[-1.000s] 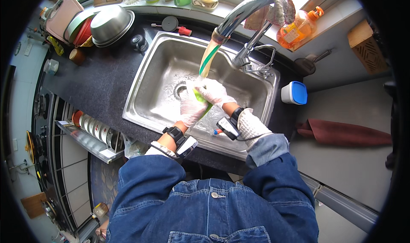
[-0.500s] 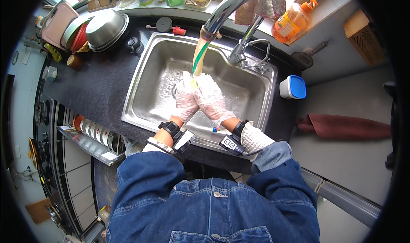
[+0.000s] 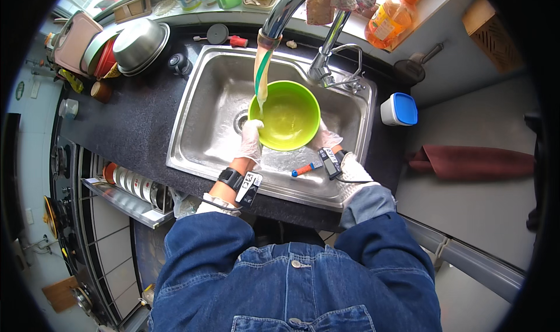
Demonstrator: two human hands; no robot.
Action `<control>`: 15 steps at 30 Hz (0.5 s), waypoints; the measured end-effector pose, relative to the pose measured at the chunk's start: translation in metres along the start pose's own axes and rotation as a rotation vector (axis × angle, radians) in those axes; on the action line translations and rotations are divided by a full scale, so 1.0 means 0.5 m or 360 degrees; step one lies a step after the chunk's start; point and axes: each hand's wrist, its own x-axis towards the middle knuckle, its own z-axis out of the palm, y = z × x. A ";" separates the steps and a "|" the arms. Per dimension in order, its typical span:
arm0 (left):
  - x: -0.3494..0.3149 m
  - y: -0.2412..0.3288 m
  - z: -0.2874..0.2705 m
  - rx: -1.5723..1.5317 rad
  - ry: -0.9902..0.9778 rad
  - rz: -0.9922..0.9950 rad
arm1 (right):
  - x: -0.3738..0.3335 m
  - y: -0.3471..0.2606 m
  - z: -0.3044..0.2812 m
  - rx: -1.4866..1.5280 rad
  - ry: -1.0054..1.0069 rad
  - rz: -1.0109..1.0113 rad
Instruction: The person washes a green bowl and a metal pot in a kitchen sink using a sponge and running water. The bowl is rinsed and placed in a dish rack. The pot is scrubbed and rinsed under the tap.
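Observation:
A lime-green bowl [image 3: 290,113] faces up inside the steel sink [image 3: 204,93], with water in it. My left hand [image 3: 251,141], in a clear plastic glove, grips the bowl's left rim. At its right side my right hand [image 3: 328,136], gloved alike, holds the wall, its fingers partly hidden under the bowl. Water runs from a soft hose with a green stripe [image 3: 262,78] fixed to the tap [image 3: 286,14], landing by the bowl's left edge. A small tool with an orange and blue handle [image 3: 304,169] lies on the sink floor near my right wrist.
Steel and coloured basins [image 3: 139,45] are stacked at the far left. A white tub with a blue lid [image 3: 399,109] stands right of the sink. An orange pump bottle [image 3: 392,20] is on the sill. A dish rack [image 3: 135,183] sits low at left.
My hands, pressed together under the hose before, have moved apart and now hold the green bowl between them. The small tool in the sink shows more fully.

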 end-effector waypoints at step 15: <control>-0.045 -0.060 0.000 -0.0449 -0.0062 -0.0062 | 0.025 0.038 0.021 0.0063 0.0109 -0.0382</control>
